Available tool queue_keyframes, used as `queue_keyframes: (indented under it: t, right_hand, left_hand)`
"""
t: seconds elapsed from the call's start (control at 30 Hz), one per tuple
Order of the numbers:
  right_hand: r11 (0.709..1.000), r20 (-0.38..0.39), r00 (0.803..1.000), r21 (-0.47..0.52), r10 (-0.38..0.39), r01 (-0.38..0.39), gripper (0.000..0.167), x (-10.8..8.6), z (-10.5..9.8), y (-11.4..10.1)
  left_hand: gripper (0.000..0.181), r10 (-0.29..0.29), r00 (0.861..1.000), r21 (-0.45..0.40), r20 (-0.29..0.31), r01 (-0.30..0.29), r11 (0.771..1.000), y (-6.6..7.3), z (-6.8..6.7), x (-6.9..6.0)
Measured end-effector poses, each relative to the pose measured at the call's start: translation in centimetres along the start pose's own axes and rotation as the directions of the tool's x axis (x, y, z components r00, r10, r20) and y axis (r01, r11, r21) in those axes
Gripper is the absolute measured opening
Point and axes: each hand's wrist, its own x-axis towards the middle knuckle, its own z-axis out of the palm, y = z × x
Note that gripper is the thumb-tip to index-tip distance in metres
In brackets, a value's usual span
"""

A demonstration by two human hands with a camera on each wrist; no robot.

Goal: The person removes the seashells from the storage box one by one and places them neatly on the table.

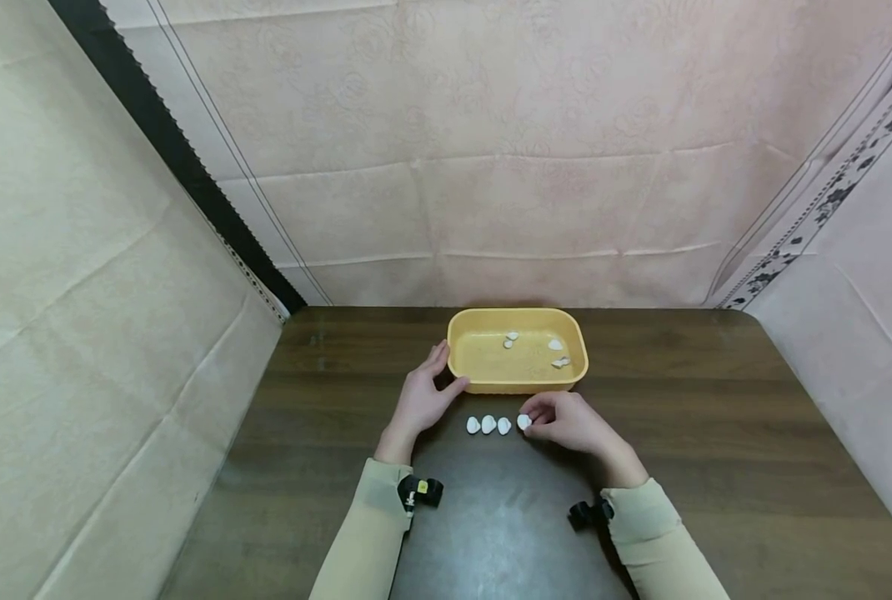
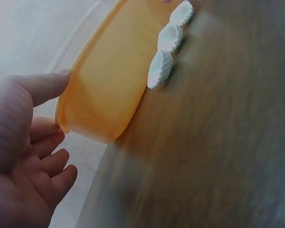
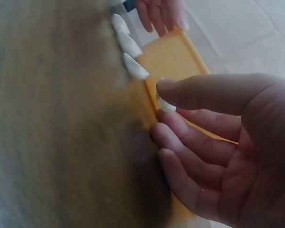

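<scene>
A yellow plastic tray (image 1: 517, 387) stands on the table, with several small white shells (image 1: 555, 344) lying in it. My left hand (image 1: 424, 396) touches the tray's near left corner, thumb and fingers spread either side of it. In the left wrist view the thumb lies fairly straight against the rim. Three white ridged shells (image 1: 488, 425) form a row on the table in front of the tray. Right of that row, my right hand (image 1: 566, 423) pinches another white shell (image 3: 166, 105) between thumb and fingertips, low over the table.
The brown wooden table (image 1: 686, 433) has a greyish area between the forearms. Pale cloth (image 1: 446, 208) hangs behind the table's far edge and along both sides. The tray's near wall is close behind the shell row.
</scene>
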Motion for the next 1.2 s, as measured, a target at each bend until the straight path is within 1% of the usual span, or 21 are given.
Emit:
queue_keyframes:
  t: [0.27,0.47,0.8,1.03,1.2]
  right_hand:
    - [0.999,-0.031,0.999,-0.022,0.023,-0.024,0.016,0.3,0.7,-0.1]
    - [0.999,-0.037,0.999,-0.021,0.038,-0.039,0.017,0.4,1.0,-0.2]
    - [0.999,-0.047,0.998,-0.027,0.031,-0.033,0.018,0.4,1.4,-0.4]
    - [0.999,-0.048,0.998,-0.030,0.037,-0.038,0.019,0.3,1.5,-0.4]
    - [0.999,-0.044,0.999,-0.030,0.026,-0.028,0.019,0.3,1.6,-0.4]
  left_hand:
    - [0.076,0.018,1.000,-0.003,-0.007,-0.018,1.000,-0.1,0.0,0.2]
    - [0.076,0.037,0.999,0.001,-0.012,-0.037,0.999,-0.3,0.1,0.3]
    - [0.076,0.016,1.000,0.001,-0.010,-0.016,1.000,-0.3,0.1,0.2]
    - [0.077,0.017,1.000,0.004,-0.009,-0.017,1.000,-0.4,0.2,0.2]
    - [0.077,0.018,1.000,0.006,-0.010,-0.018,1.000,-0.5,0.2,0.1]
